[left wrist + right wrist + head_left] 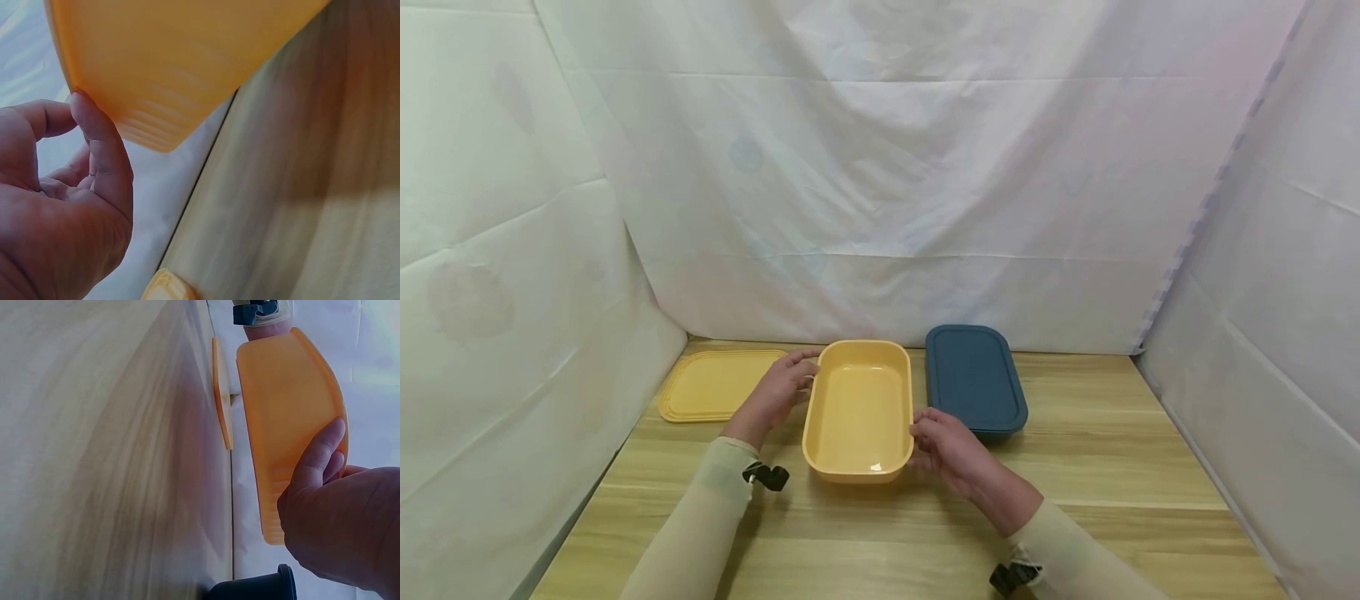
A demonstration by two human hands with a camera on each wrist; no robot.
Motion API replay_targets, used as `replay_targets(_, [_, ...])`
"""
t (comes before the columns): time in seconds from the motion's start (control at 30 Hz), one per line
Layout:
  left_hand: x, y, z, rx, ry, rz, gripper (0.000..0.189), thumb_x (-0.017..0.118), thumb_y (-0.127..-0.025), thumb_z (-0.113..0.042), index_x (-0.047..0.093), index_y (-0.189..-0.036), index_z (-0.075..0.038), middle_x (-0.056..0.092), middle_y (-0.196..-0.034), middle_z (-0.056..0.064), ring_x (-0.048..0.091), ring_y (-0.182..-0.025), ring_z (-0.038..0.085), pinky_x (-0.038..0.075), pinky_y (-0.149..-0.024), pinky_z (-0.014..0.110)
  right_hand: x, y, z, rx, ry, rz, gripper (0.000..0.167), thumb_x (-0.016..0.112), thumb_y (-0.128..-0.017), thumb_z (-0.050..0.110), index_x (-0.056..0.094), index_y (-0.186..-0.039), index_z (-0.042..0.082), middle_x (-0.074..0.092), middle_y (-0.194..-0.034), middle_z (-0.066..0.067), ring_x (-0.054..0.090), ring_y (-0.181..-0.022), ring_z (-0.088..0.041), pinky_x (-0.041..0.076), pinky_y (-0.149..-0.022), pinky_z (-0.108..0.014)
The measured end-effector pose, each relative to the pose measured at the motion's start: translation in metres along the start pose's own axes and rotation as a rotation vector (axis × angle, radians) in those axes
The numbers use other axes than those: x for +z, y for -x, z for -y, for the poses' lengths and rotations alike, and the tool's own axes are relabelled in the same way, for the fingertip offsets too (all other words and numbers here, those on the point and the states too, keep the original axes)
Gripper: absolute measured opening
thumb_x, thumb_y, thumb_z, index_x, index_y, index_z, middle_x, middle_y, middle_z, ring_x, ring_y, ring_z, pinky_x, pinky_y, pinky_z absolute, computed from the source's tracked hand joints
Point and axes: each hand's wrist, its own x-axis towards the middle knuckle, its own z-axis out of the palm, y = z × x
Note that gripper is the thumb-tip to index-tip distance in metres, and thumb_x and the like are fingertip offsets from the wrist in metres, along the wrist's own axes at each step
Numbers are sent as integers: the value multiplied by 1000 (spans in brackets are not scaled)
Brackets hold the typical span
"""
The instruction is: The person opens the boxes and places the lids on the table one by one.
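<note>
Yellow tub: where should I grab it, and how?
Probably pinch the yellow tub by the rim on its two long sides, one hand coming from the left, one from the right. It is open-topped, so its walls end in a rim to pinch. The left hand and right hand hold those sides.

Behind the bare fingers (319,450) run long, pale cream sleeves (696,521), plain and fairly close-fitting. A small, black, angular device (766,477) sits at each sleeve's end, farther from the fingers than the cuff edge (739,445).
</note>
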Motion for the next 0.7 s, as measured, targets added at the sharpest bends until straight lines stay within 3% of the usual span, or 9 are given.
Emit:
replay_targets(0.17, [-4,0,-5,7,-22,-20,46,60,-110,-11,59,-155,-2,70,-97,0,63,-75,10,61,-74,27,2,-4,2,-3,5,4,15,58,-106,10,55,-118,1,62,-99,-8,63,-86,-17,64,-82,-36])
replay_targets(0.33, [-8,-2,-8,14,-22,2,48,58,-112,-10,56,-159,-4,70,-97,2,64,-79,12,63,-76,30,5,-9,4,-15,14,-16,18,57,-105,8,53,-121,-1,62,-100,-8,64,-87,-17,64,-82,-36])
replay_targets(0.7, [-18,-2,-13,13,-100,-21,50,61,-113,-17,55,-161,-7,71,-124,8,68,-100,17,62,-86,32,11,-26,9,-52,22,-48,20,56,-105,7,54,-122,-2,61,-101,-9,63,-86,-19,63,-84,-41])
